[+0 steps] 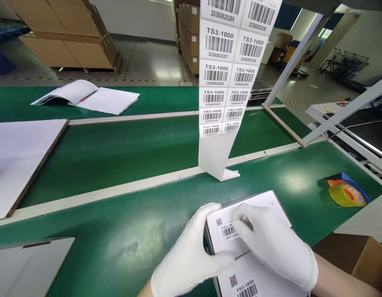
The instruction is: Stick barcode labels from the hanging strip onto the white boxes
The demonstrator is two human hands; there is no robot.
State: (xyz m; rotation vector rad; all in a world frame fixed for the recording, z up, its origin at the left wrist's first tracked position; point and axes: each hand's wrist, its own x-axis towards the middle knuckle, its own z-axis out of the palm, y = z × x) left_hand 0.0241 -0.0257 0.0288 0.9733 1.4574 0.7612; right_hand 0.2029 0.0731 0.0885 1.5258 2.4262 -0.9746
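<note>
Both my hands wear white gloves. My left hand (187, 258) grips the left edge of a small white box (265, 204) standing on the green table. My right hand (273, 243) lies on the box's top face, its fingertips pressing a TS3-1000 barcode label (228, 232) next to a small QR code. A second white box (243, 280) with the same kind of label lies just below, at the frame's bottom edge. A long strip of barcode labels (223, 88) hangs down in front of me, its blank tail resting on the table.
A tape dispenser with a yellow roll (347, 193) sits at the right. An open booklet (88, 95) lies at the back left. White boards (17, 159) lie at the left, a brown carton (368, 258) at the bottom right, stacked cartons on the floor behind.
</note>
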